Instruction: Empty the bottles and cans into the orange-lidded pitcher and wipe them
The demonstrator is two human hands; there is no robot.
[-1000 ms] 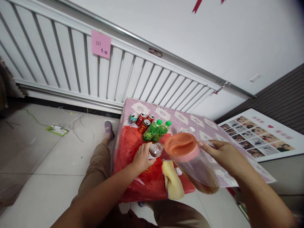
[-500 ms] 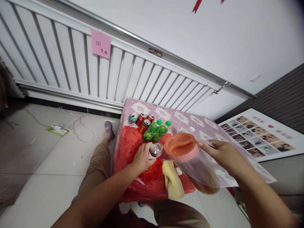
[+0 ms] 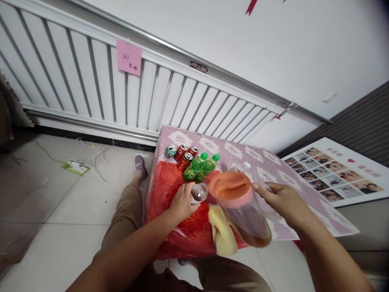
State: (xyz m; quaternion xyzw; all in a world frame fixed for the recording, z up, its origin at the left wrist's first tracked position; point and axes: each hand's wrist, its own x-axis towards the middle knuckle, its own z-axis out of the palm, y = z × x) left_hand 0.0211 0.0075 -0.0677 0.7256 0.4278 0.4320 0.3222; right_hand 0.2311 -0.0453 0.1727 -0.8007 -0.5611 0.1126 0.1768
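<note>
My left hand [image 3: 182, 202] is closed around a clear plastic bottle [image 3: 199, 193], which leans right with its uncapped mouth facing the pitcher. My right hand [image 3: 281, 198] grips the handle of a clear pitcher [image 3: 252, 219] with an orange lid [image 3: 231, 186]. Brown liquid lies low in the tilted pitcher, whose lid is close beside the bottle's mouth. Some dark liquid shows inside the bottle. Under the pitcher's left side is a folded yellow cloth [image 3: 224, 235] on a red plastic sheet [image 3: 165, 243].
Two green bottles [image 3: 205, 168] and several drink cans [image 3: 184, 162] stand behind my left hand. Another clear bottle [image 3: 243, 167] is partly hidden behind the pitcher. The table [image 3: 179, 138] has a purple patterned cover and sits against a white radiator [image 3: 176, 97]. A photo board [image 3: 331, 172] leans at right.
The pitcher's body has swung a little left and down, towards upright, and its lid has shifted slightly left. My left hand and the bottle have hardly moved.
</note>
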